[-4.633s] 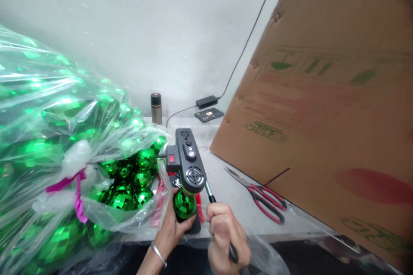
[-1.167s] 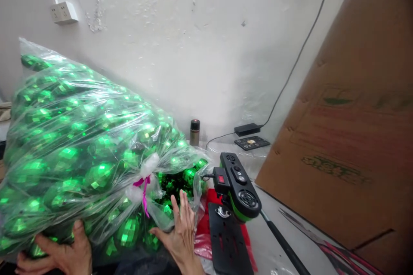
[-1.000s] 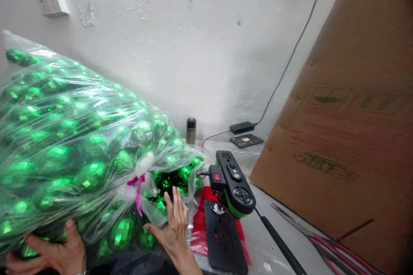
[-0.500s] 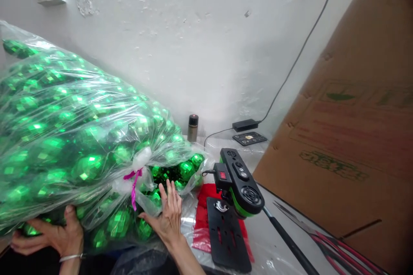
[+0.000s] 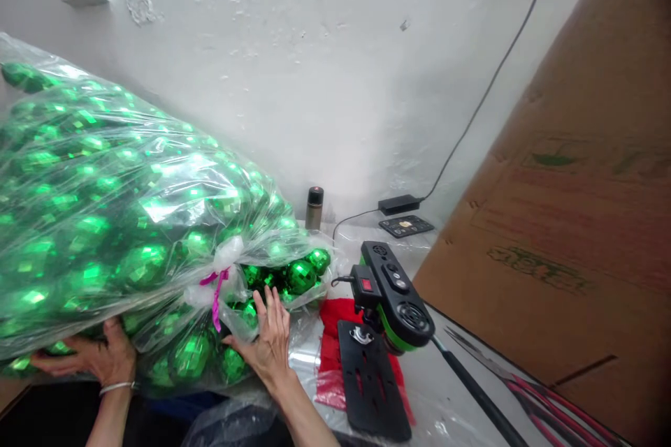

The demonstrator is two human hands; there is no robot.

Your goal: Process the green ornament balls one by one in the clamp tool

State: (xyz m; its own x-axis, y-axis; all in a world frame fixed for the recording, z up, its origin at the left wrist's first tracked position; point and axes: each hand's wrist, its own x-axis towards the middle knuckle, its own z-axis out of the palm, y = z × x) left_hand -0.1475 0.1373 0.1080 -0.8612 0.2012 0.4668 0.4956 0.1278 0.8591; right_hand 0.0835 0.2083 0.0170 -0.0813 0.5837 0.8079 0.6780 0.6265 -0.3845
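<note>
While the left hand (image 5: 99, 361) cups the underside of a bulging clear bag of green faceted baubles (image 5: 120, 223), the right hand (image 5: 267, 342), fingers spread, presses its tied mouth, steadying it on the bench edge; just beyond stands a black press tool (image 5: 391, 300).

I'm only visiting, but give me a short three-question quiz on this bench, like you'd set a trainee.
1. True or false: both hands touch the clear bag of green baubles.
2. What colour is the ribbon tied on the bag? A pink, B blue, C yellow.
3. Which object stands upright by the wall, behind the black press machine?

Key:
1. True: the left hand supports it from below and the right hand lies flat against its front.
2. A.
3. The small can.
</note>
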